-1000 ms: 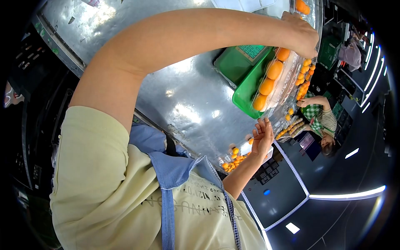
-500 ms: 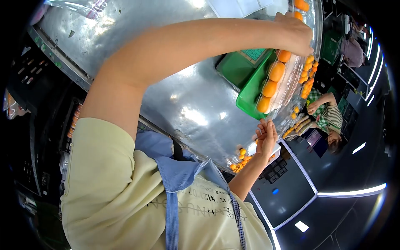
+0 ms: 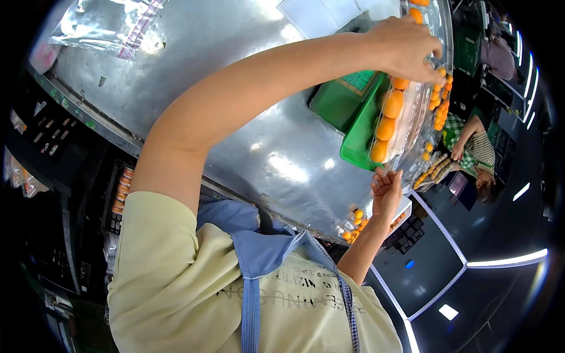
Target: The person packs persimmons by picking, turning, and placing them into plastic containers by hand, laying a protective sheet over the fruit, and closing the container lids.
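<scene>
A long clear plastic fruit container (image 3: 410, 117) holds a row of orange fruits (image 3: 386, 128) along one side. It rests in a bright green tray (image 3: 358, 144). My left hand (image 3: 406, 48) is over the far end of the container, its bent fingers apart near the plastic edge; part of that end is hidden beneath it. At the near end, my right hand (image 3: 386, 191) has its fingertips closed at the container's corner. Beside the tray stands a darker green box-like object (image 3: 338, 106) with a printed panel.
Loose orange fruits (image 3: 440, 112) lie beyond the container, and more fruits (image 3: 356, 226) near my right forearm. White sheets (image 3: 321, 15) and a clear plastic bag (image 3: 109, 26) lie on the metal table (image 3: 247, 141). Across it is a person in a striped top (image 3: 482, 147).
My left hand has drawn back slightly from the container's far end, and its fingers have spread. My right hand stays at the near corner. The whole view has shifted a little.
</scene>
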Motion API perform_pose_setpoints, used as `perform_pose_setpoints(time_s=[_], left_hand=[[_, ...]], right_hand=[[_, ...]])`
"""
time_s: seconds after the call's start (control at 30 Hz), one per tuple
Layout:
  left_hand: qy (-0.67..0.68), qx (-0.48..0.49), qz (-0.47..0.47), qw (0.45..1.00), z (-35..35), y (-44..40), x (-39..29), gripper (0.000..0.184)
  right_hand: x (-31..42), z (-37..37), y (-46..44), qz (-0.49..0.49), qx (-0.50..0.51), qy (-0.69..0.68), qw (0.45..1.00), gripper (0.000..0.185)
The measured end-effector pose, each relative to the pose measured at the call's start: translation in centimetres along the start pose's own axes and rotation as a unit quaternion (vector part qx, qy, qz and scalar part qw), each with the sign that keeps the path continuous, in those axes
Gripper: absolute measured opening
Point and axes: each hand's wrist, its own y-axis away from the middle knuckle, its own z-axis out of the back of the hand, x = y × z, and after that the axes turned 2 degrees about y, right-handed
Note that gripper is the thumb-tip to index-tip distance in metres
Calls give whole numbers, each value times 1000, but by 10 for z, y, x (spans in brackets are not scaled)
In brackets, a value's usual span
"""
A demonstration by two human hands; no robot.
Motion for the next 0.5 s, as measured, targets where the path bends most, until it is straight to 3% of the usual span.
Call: perform_pose_setpoints(time_s=[0.17, 0.2, 0.3, 0.4, 0.5], left_hand=[[-109, 73, -206, 970, -1, 9, -21, 71], [-115, 125, -208, 963, 1, 10, -27, 79], [-154, 108, -273, 943, 0, 16, -34, 66], [-242, 197, -247, 918, -7, 3, -45, 96], [-234, 129, -280, 922, -5, 1, -52, 71]], right_hand=[[6, -9, 4, -33, 64, -93, 993, 52], [9, -13, 6, -36, 86, -123, 988, 51], [6, -9, 6, -37, 133, -190, 972, 50], [5, -11, 7, -36, 163, -242, 956, 48], [6, -11, 7, -24, 194, -299, 934, 47]])
